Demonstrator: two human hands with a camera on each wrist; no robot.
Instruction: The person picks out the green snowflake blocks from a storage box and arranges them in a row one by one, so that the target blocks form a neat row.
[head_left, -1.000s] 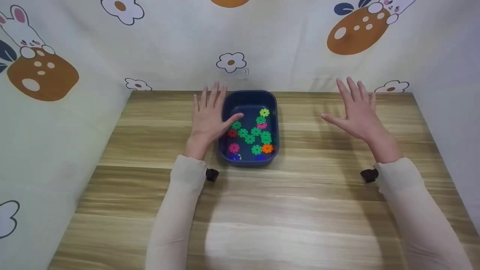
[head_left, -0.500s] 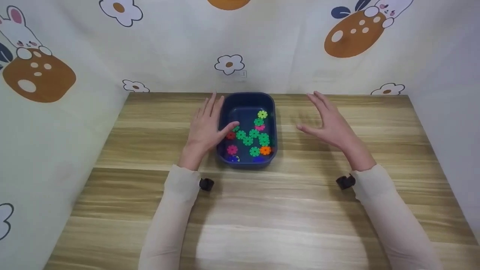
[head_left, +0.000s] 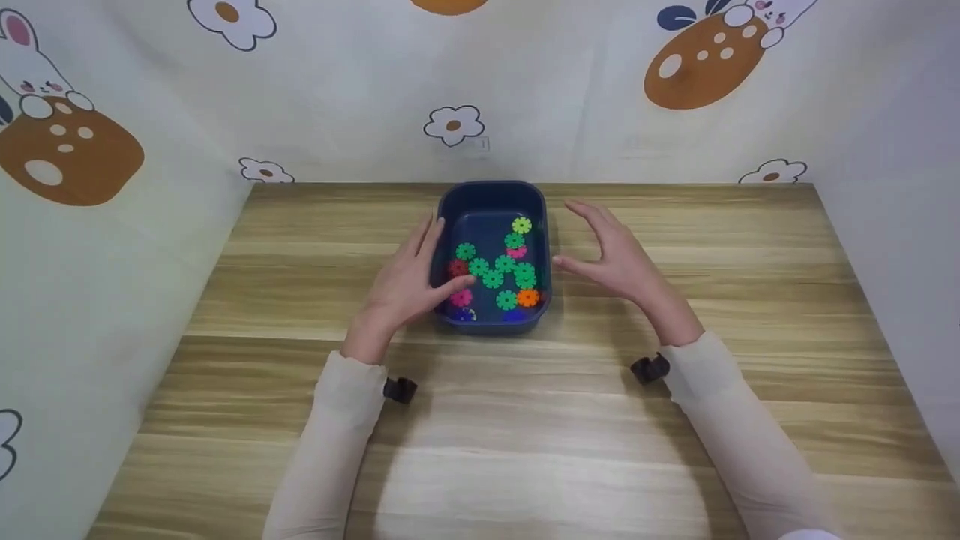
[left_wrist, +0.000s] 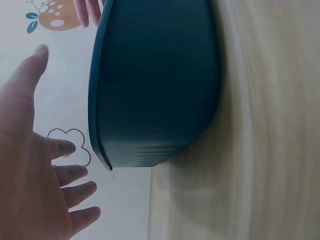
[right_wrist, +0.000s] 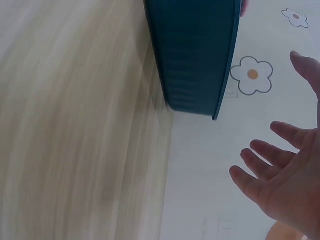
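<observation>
A dark blue plastic bin (head_left: 491,328) stands on the table with several small toothed plastic discs (head_left: 492,278) inside, mostly green, with pink, red, orange, yellow and blue ones. Beside its left wall is my left hand (head_left: 405,285), fingers spread, the thumb over the near left part of the bin in the head view. The left wrist view shows this hand (left_wrist: 37,185) apart from the bin wall (left_wrist: 155,85). To the right of the bin hovers my right hand (head_left: 619,259), thumb and fingers apart. A gap separates the right hand (right_wrist: 285,175) from the bin (right_wrist: 195,55) in the right wrist view.
The wood-grain table (head_left: 540,435) reaches back to a white cloth (head_left: 360,97) printed with flowers and rabbits. More cloth hangs at the left and right sides. A black camera mount (head_left: 401,389) sits on the left wrist, another mount (head_left: 650,368) on the right.
My right hand has moved left, much closer to the bin. My left hand has come lower and nearer, along the bin's left side. The bin has stayed in place.
</observation>
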